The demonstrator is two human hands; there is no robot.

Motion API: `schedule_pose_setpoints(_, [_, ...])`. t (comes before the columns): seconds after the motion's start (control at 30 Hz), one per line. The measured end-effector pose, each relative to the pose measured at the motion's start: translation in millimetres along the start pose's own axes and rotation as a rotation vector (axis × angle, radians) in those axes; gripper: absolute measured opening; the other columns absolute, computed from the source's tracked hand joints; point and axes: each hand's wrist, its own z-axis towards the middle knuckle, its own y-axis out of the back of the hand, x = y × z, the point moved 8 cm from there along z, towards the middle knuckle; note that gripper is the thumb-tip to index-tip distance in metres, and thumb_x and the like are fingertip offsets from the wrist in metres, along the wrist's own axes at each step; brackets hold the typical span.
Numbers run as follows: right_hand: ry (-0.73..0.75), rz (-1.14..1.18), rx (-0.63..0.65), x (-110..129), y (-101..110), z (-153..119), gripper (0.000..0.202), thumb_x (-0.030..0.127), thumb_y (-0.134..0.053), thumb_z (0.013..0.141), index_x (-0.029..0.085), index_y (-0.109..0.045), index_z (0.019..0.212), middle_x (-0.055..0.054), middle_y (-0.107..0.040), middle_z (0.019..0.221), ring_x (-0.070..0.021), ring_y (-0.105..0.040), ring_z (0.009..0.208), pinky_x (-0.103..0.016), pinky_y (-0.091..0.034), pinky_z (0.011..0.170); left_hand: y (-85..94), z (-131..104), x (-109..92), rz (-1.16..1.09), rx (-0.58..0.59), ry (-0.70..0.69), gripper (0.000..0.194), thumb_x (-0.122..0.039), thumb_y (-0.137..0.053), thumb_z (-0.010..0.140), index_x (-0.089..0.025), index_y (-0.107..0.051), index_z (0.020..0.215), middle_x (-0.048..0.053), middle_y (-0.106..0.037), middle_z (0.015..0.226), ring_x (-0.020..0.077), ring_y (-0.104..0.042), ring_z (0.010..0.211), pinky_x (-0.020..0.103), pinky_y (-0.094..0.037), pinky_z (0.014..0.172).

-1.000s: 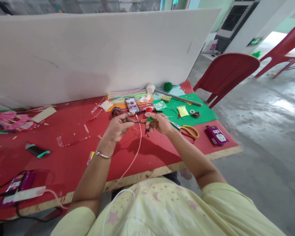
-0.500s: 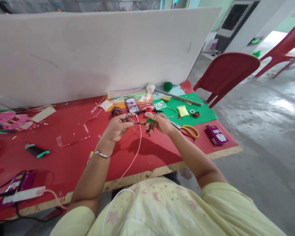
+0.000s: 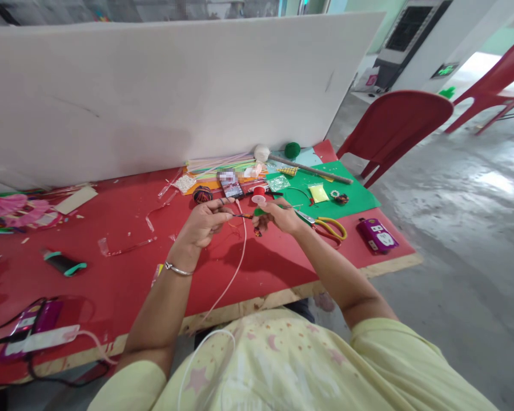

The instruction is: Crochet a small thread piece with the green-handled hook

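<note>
The left grip pinches multicoloured yarn, likely light, limp and best held just beside the right grip, which is curled snugly round a green-handled crochet hook.

"What's the table made of?"

"Bare, rough wood along its edge, topped with matt red paper."

"And the yarn strand?"

"Fibrous, matt. The green-handled tool is smooth plastic at the grip, probably, but partly hidden."

"The bracelet?"

"Glossy metal; the scissors have metal blades too."
</note>
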Motion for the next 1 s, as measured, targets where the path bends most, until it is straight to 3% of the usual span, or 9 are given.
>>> schedule_pose_setpoints(0.4, [0.140,-0.211,-0.098,19,-7,-12,0.060,0.068,-0.061,0.090,0.013,-0.073,0.069,-0.008,-0.073,0.064,-0.0119,-0.061,0.044,-0.024,-0.052,0.044,6.8,1,2,-0.001,-0.054,-0.028,0.054,-0.013,-0.088,0.058,-0.012,-0.074,0.110,0.000,-0.068,0.074,-0.0010,-0.031,0.039,0.017,-0.018,0.040])
schedule_pose_setpoints(0.77, [0.415,-0.632,-0.091,39,-28,-30,0.053,0.054,-0.040,0.106,0.021,-0.066,0.073,-0.006,-0.064,0.068,-0.0158,-0.057,0.063,-0.029,-0.044,0.059,12.2,4,4,-0.012,-0.112,-0.048,0.053,-0.016,-0.087,0.058,-0.013,-0.073,0.108,-0.002,-0.066,0.076,-0.0007,-0.031,0.040,0.018,-0.018,0.040])
schedule_pose_setpoints(1.0, [0.541,-0.811,-0.094,34,-35,-31,0.046,0.047,-0.042,0.106,0.022,-0.062,0.073,-0.006,-0.062,0.072,-0.0175,-0.054,0.068,-0.032,-0.042,0.068,15.4,3,5,-0.013,-0.164,-0.076,0.059,-0.017,-0.089,0.055,-0.013,-0.072,0.112,-0.003,-0.065,0.072,-0.0006,-0.031,0.039,0.017,-0.017,0.039])
